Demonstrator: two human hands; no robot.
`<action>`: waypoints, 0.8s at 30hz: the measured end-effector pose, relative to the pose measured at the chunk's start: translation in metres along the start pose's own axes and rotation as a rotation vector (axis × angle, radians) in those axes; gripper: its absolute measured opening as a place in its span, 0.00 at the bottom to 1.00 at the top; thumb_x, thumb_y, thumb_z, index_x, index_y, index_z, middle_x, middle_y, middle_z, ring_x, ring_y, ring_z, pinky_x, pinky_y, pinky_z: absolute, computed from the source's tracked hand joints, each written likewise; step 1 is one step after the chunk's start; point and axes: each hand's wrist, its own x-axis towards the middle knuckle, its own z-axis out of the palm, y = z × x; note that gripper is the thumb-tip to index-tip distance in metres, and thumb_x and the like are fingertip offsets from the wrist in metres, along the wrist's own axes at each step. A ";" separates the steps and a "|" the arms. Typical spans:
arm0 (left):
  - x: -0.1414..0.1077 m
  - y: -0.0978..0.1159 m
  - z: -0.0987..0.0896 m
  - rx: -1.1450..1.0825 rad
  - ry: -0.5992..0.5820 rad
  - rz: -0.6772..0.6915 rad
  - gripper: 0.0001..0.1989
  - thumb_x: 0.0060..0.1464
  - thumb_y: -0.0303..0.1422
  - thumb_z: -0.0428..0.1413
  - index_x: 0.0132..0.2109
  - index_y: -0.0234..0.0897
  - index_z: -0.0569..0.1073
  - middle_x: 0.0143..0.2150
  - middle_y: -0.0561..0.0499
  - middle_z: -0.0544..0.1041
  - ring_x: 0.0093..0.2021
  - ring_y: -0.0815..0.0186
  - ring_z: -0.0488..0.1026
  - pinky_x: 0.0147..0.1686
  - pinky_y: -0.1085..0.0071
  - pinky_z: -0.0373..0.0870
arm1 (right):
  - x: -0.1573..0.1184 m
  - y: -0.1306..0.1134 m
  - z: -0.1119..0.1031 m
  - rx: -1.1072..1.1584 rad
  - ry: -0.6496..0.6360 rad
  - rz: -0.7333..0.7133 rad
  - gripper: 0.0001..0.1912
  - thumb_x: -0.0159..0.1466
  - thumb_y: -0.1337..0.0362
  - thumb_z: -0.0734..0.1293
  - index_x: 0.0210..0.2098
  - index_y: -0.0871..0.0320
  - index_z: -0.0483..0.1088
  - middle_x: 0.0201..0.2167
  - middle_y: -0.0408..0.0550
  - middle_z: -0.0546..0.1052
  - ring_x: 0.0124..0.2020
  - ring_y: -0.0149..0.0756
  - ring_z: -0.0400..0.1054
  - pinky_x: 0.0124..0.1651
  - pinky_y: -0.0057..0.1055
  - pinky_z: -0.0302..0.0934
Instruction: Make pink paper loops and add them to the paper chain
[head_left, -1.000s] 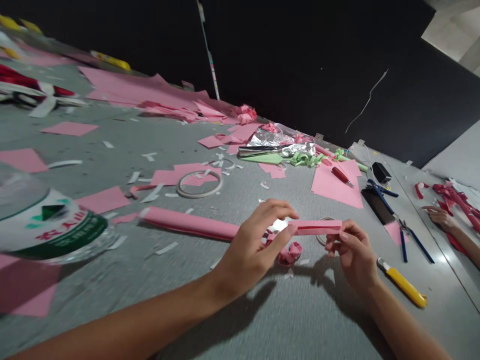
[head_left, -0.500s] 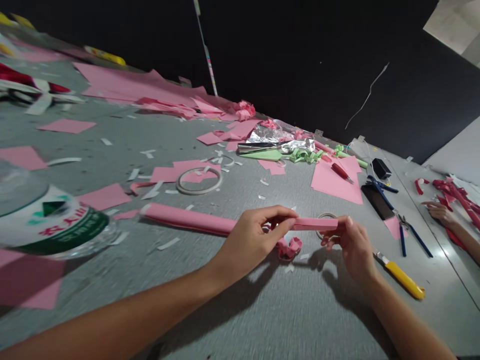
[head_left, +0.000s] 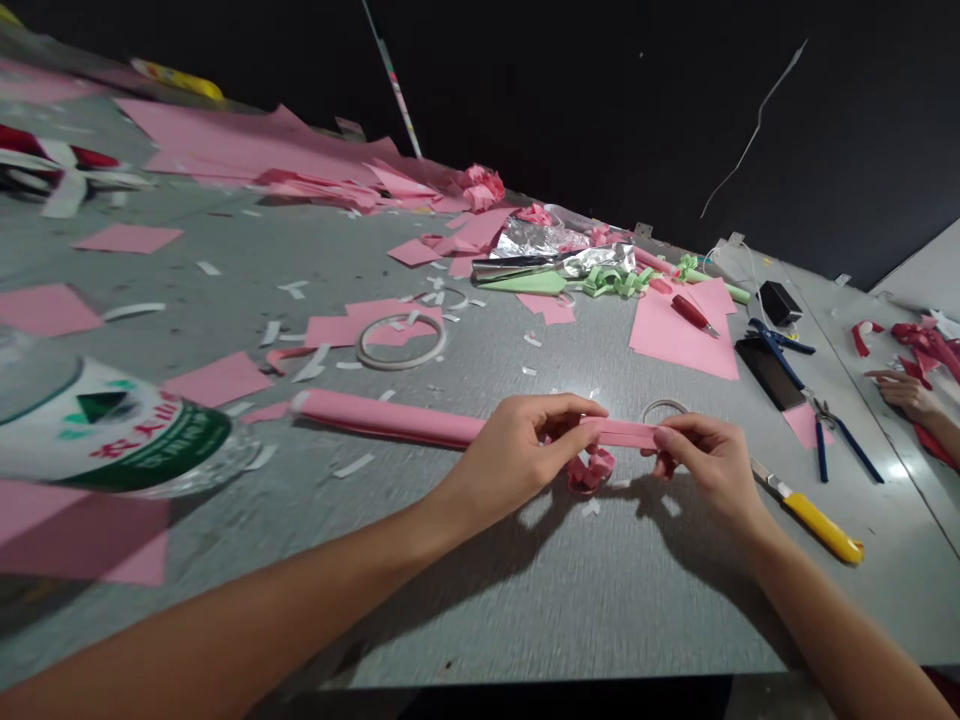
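A narrow folded pink paper strip is stretched between my two hands above the grey table. My left hand pinches its left end between thumb and fingers. The strip's right end is in the pinch of my right hand. Just under the strip lies a curled pink paper piece, partly hidden by my left fingers. A long rolled pink paper tube rests on the table, its right end behind my left hand. Behind my right fingers a thin ring shows in part.
A yellow cutter, blue-handled pliers and a phone lie at right. A water bottle lies at left. A tape ring, foil and paper scraps lie behind. Another person's hand is far right.
The view has shifted, bringing the table's front edge into sight. My right thumb now lies over the strip's right end, and the fingers have closed in. Both hands still hold the strip.
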 end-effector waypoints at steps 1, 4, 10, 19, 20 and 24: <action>0.000 0.000 -0.001 0.009 -0.009 0.000 0.11 0.64 0.37 0.59 0.43 0.36 0.84 0.29 0.50 0.83 0.27 0.65 0.77 0.25 0.71 0.71 | 0.000 -0.001 0.000 -0.007 0.002 -0.002 0.12 0.65 0.55 0.76 0.34 0.58 0.82 0.20 0.45 0.80 0.21 0.34 0.73 0.28 0.32 0.71; 0.001 0.001 -0.002 0.050 -0.010 0.030 0.10 0.63 0.35 0.59 0.40 0.37 0.85 0.31 0.50 0.84 0.27 0.64 0.78 0.26 0.70 0.72 | 0.000 -0.004 -0.001 -0.009 -0.023 0.011 0.11 0.65 0.56 0.76 0.34 0.58 0.82 0.21 0.45 0.80 0.22 0.34 0.74 0.28 0.32 0.70; -0.002 0.004 0.001 0.143 -0.059 0.083 0.11 0.65 0.34 0.57 0.40 0.37 0.85 0.36 0.48 0.87 0.32 0.63 0.81 0.30 0.70 0.73 | 0.000 -0.002 -0.003 -0.072 -0.186 0.087 0.11 0.65 0.56 0.76 0.38 0.57 0.84 0.29 0.47 0.82 0.27 0.34 0.75 0.31 0.30 0.67; -0.008 0.002 0.007 -0.132 -0.081 0.011 0.18 0.66 0.40 0.59 0.58 0.39 0.77 0.36 0.53 0.83 0.31 0.67 0.78 0.33 0.73 0.74 | -0.009 -0.003 0.011 -0.036 -0.361 0.222 0.17 0.65 0.49 0.77 0.33 0.58 0.81 0.26 0.46 0.79 0.23 0.30 0.68 0.26 0.27 0.62; -0.008 0.003 0.007 -0.139 -0.071 0.006 0.17 0.65 0.40 0.59 0.57 0.39 0.77 0.37 0.53 0.83 0.32 0.67 0.78 0.33 0.72 0.74 | -0.010 -0.003 0.013 0.025 -0.340 0.257 0.18 0.65 0.49 0.77 0.34 0.58 0.81 0.25 0.45 0.79 0.22 0.30 0.69 0.24 0.26 0.62; -0.008 0.003 0.011 -0.108 -0.121 -0.018 0.10 0.61 0.38 0.61 0.46 0.38 0.77 0.34 0.53 0.80 0.31 0.66 0.75 0.31 0.72 0.71 | -0.010 0.001 0.015 0.185 -0.242 0.253 0.17 0.63 0.50 0.79 0.34 0.59 0.79 0.27 0.48 0.81 0.24 0.32 0.76 0.24 0.25 0.68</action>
